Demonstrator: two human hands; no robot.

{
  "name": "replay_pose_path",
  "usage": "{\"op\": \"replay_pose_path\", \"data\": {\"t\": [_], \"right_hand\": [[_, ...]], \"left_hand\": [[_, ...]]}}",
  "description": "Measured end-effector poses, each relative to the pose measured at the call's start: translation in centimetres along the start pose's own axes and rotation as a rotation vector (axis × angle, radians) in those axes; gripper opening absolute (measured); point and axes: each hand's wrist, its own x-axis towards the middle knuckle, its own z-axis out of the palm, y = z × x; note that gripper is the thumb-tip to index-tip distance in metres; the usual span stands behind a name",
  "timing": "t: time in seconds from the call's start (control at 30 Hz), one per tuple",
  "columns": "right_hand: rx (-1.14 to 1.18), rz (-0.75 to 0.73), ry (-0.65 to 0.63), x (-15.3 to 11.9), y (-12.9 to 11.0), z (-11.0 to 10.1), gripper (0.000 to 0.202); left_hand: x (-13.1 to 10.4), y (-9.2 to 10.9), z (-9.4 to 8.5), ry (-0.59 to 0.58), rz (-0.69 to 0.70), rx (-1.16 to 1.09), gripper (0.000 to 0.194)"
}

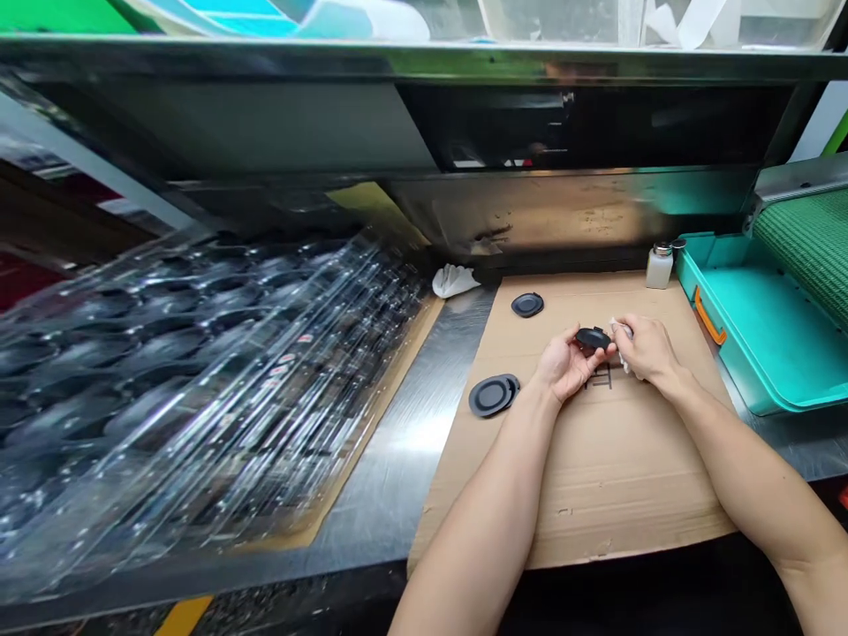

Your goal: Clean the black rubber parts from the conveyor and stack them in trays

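Over the cardboard sheet [623, 477], my left hand [564, 364] grips a small black oval part [593, 338] by its edges, tilted. Just to its right, my right hand [641, 347] has its fingers closed on a crumpled white cloth or tissue [621, 332], close to the black part. One similar black part [527, 305] lies flat on the cardboard beyond my left hand. Nearer on the left, overlapping black parts [491, 397] rest by my left forearm.
Clear plastic trays [199, 380] holding dark parts are stacked at left. A crumpled white wipe [454, 281] lies near them. A white bottle [659, 266] stands at the cardboard's back right, beside a turquoise bin [745, 367]. A green mesh belt [812, 238] is above the bin.
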Motion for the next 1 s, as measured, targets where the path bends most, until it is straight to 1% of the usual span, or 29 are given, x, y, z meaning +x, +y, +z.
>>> {"op": "replay_pose_path", "data": {"t": [0.13, 0.27, 0.37, 0.47, 0.53, 0.63, 0.7, 0.83, 0.9, 0.97, 1.0], "right_hand": [[0.108, -0.014, 0.007, 0.3, 0.1, -0.4, 0.027], [0.101, -0.095, -0.033, 0.3, 0.2, -0.5, 0.024], [0.075, -0.136, -0.046, 0.2, 0.4, -0.2, 0.024], [0.026, -0.140, -0.050, 0.2, 0.5, -0.1, 0.025], [-0.021, -0.113, -0.049, 0.2, 0.4, -0.3, 0.026], [-0.076, -0.065, -0.065, 0.1, 0.1, -0.6, 0.025], [-0.092, -0.066, -0.074, 0.0, 0.1, -0.7, 0.024], [-0.083, -0.120, -0.019, 0.0, 0.3, -0.5, 0.024], [-0.095, -0.085, -0.018, 0.0, 0.4, -0.4, 0.023], [-0.103, -0.043, -0.014, 0.0, 0.3, -0.5, 0.023], [-0.090, -0.038, 0.009, -0.1, 0.2, -0.5, 0.025]], "left_hand": [[-0.1, 0.4, 0.0, 0.049, -0.008, -0.016, 0.046], [0.0, 0.2, 0.0, 0.060, 0.049, 0.001, 0.043], [0.2, -0.2, -0.2, 0.050, 0.089, 0.054, 0.040], [0.3, -0.9, -0.4, 0.007, 0.138, 0.198, 0.036], [0.3, -1.4, -0.5, -0.050, 0.208, 0.311, 0.035], [0.2, -2.0, -0.5, -0.122, 0.306, 0.423, 0.038], [0.1, -2.1, -0.6, -0.133, 0.317, 0.462, 0.042], [-0.1, -1.6, -0.8, -0.171, 0.302, 0.498, 0.041], [-0.2, -1.1, -1.0, -0.191, 0.291, 0.498, 0.039], [-0.2, -0.8, -1.1, -0.160, 0.286, 0.448, 0.039], [-0.1, -0.7, -1.1, -0.130, 0.287, 0.411, 0.040]]}}
